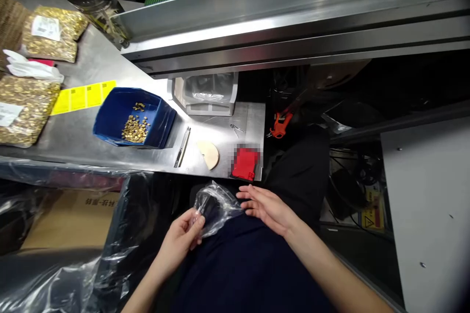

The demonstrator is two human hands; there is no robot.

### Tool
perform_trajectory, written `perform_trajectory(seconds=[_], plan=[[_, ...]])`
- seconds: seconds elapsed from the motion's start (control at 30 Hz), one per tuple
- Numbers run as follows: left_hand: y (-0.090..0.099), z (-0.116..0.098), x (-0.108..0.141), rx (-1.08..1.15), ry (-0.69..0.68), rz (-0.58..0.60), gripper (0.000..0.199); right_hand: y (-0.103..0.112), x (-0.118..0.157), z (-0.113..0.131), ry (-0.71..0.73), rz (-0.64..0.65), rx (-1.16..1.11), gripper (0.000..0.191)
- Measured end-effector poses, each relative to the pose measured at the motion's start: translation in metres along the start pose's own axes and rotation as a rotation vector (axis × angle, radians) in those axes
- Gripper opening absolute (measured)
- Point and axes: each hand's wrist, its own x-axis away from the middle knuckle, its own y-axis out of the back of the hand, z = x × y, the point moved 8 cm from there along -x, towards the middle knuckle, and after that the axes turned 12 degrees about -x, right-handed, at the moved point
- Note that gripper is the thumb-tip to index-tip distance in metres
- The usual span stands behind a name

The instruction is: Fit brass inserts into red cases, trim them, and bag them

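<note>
My left hand (185,230) pinches a clear plastic bag (219,203) above my lap, below the front edge of the metal table. Beside the bag's right end is my right hand (266,208), its fingers spread and apart, with nothing in it. Whether its fingertips touch the bag I cannot tell. On the table just beyond the hands lie a red card-like item (245,163), partly blurred out, a pale half-round piece (209,154) and a pair of tweezers (182,147).
A blue bin (161,122) holds small brass-coloured parts. Behind stands a grey bin (211,109) with plastic film. Bags of golden parts (57,49) and yellow labels (83,97) lie left. A metal rail (257,24) crosses the back; orange-handled pliers (281,124) are right.
</note>
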Motion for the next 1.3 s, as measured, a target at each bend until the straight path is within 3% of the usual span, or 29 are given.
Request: perform_trajectory(seconds=[0.17, 0.27, 0.33, 0.4, 0.47, 0.53, 0.63, 0.73, 0.83, 1.0, 1.13, 1.3], plan=[[0.002, -0.018, -0.005, -0.059, -0.110, -0.125, 0.052, -0.010, -0.027, -0.015, 0.079, -0.112, -0.244, 0.039], [0.000, -0.035, -0.011, -0.137, -0.181, -0.196, 0.052, -0.004, -0.023, -0.002, 0.186, -0.169, -0.265, 0.037], [-0.005, -0.047, -0.016, -0.179, -0.221, -0.231, 0.052, 0.004, -0.006, 0.016, 0.302, -0.200, -0.216, 0.038], [-0.011, -0.059, -0.021, -0.229, -0.257, -0.264, 0.053, 0.013, 0.024, 0.044, 0.493, -0.258, -0.026, 0.037], [-0.018, -0.070, -0.026, -0.269, -0.291, -0.288, 0.054, 0.013, 0.060, 0.072, 0.683, -0.291, 0.310, 0.036], [-0.026, -0.082, -0.030, -0.293, -0.328, -0.287, 0.053, -0.001, 0.087, 0.082, 0.753, -0.208, 0.728, 0.029], [-0.038, -0.101, -0.033, -0.338, -0.401, -0.291, 0.049, -0.022, 0.103, 0.062, 0.680, 0.020, 1.330, 0.007], [-0.055, -0.124, -0.026, -0.528, -0.585, -0.316, 0.041, -0.023, 0.101, 0.044, 0.635, 0.017, 1.589, 0.005], [-0.075, -0.141, -0.014, -0.753, -0.791, -0.376, 0.025, -0.011, 0.099, 0.050, 0.645, -0.189, 1.488, 0.013], [-0.084, -0.151, -0.014, -0.849, -0.803, -0.447, 0.018, 0.019, 0.100, 0.057, 0.560, -0.430, 1.070, 0.025], [-0.089, -0.162, -0.017, -0.894, -0.789, -0.417, 0.015, 0.035, 0.096, 0.050, 0.512, -0.465, 0.817, 0.034], [-0.091, -0.172, -0.017, -0.638, -0.771, -0.356, 0.013, 0.030, 0.092, 0.047, 0.516, -0.363, 0.740, 0.039]])
